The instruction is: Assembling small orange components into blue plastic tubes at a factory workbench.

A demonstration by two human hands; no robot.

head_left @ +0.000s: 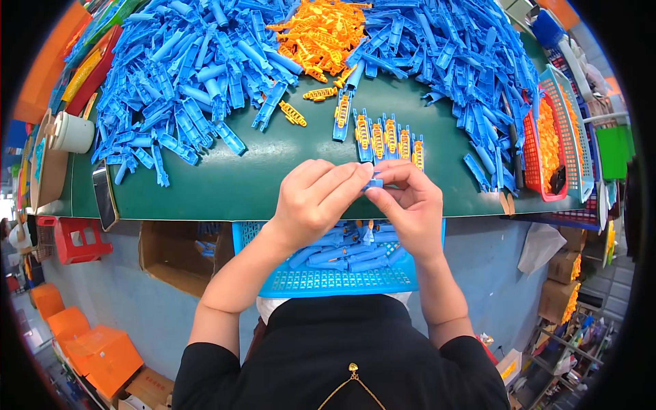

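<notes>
Close together at the table's near edge, my left hand (pixel 318 198) and my right hand (pixel 410 208) pinch a small blue plastic part (pixel 372 183) between their fingertips. Most of that part is hidden by the fingers. Just beyond my hands stands a row of blue half-shells (pixel 363 147), each with an orange ribbed insert (pixel 377 140) lying in it. One more filled half-shell (pixel 342 117) lies a little farther left. Two loose orange inserts (pixel 292 113) rest on the green table (pixel 273 181) nearby.
Big heaps of blue plastic parts (pixel 191 82) flank an orange insert pile (pixel 321 34). Below the table edge, a blue basket (pixel 335 281) holds assembled blue pieces. A phone (pixel 104 195) and white mug (pixel 72 132) are at left; a red basket (pixel 550 147) of orange parts is at right.
</notes>
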